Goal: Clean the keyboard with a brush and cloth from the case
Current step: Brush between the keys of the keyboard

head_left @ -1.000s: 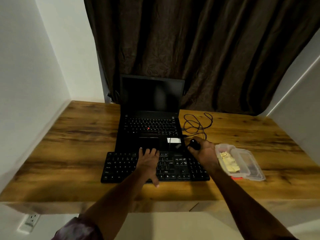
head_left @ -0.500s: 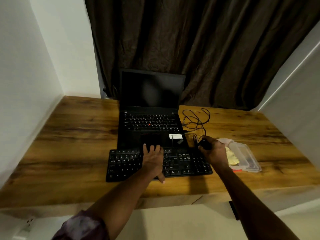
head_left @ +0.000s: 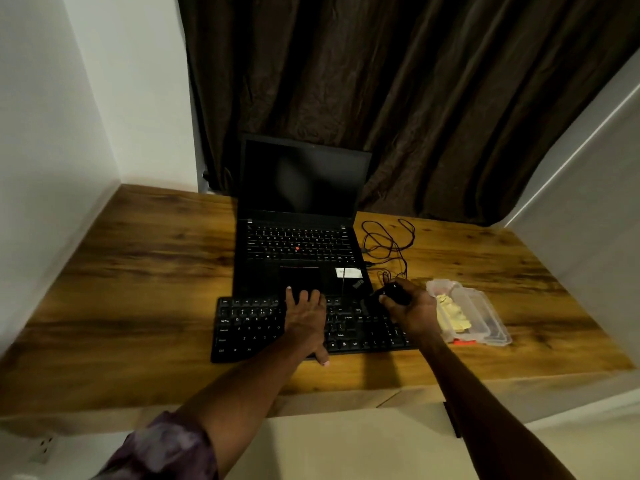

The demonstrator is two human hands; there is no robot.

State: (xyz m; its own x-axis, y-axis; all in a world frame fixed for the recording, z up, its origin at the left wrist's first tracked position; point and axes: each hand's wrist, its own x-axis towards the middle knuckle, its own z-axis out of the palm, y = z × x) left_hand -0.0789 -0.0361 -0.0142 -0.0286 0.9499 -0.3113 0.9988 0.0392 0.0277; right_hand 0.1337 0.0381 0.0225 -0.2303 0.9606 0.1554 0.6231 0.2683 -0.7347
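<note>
The left hand [head_left: 306, 320] lies flat on the middle of the black keyboard [head_left: 249, 327], palm down and fingers straight and slightly spread. Its fingertips reach the keyboard's far edge and its thumb points back over the near edge. It holds nothing. The right hand [head_left: 412, 310] hovers over the keyboard's right end with its fingers curled round a small black object [head_left: 393, 293]; what that object is cannot be told. Just to the right of the right hand stands a clear plastic case [head_left: 485, 313], with a pale yellow cloth [head_left: 452, 311] lying in the part nearest the hand. Beyond the left hand's fingertips, an open black laptop [head_left: 301, 244] sits with its front edge against the keyboard. Beyond the right hand, a thin black cable [head_left: 388, 240] lies in loose loops on the wooden desk [head_left: 138, 271]. A patterned purple sleeve [head_left: 166, 448] covers the left upper arm. A dark brown curtain [head_left: 415, 98] hangs behind the laptop.
</note>
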